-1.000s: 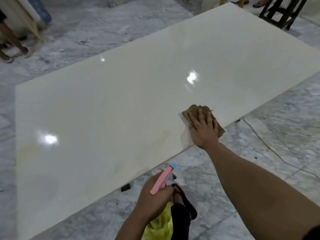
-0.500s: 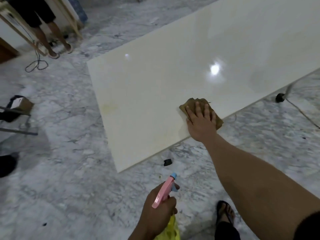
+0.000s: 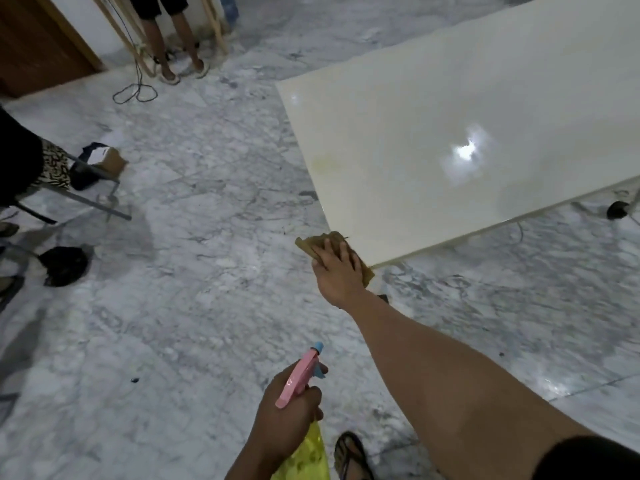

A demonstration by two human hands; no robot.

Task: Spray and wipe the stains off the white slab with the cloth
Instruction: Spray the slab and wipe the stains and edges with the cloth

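The glossy white slab (image 3: 450, 109) lies on the marble floor and fills the upper right. A faint yellowish stain (image 3: 323, 164) shows near its left edge. My right hand (image 3: 337, 271) lies flat on a brown cloth (image 3: 310, 244) at the slab's near left corner, the cloth partly hanging past the edge. My left hand (image 3: 287, 414) is low in the view, wrapped around a spray bottle (image 3: 299, 375) with a pink trigger head, blue nozzle and yellow body. The nozzle points up and away over the floor.
A person's legs (image 3: 173, 39) stand at the back left beside wooden frames and a loose cable (image 3: 135, 91). A metal chair frame (image 3: 86, 199), a cardboard box (image 3: 107, 161) and a dark cloth (image 3: 64, 266) lie at the left. My sandalled foot (image 3: 349, 455) is below. A black caster (image 3: 618, 209) sits at right.
My right hand has slid the cloth leftward along the slab's near edge to its left corner. My view has swung left, showing more floor. The left hand keeps the bottle.
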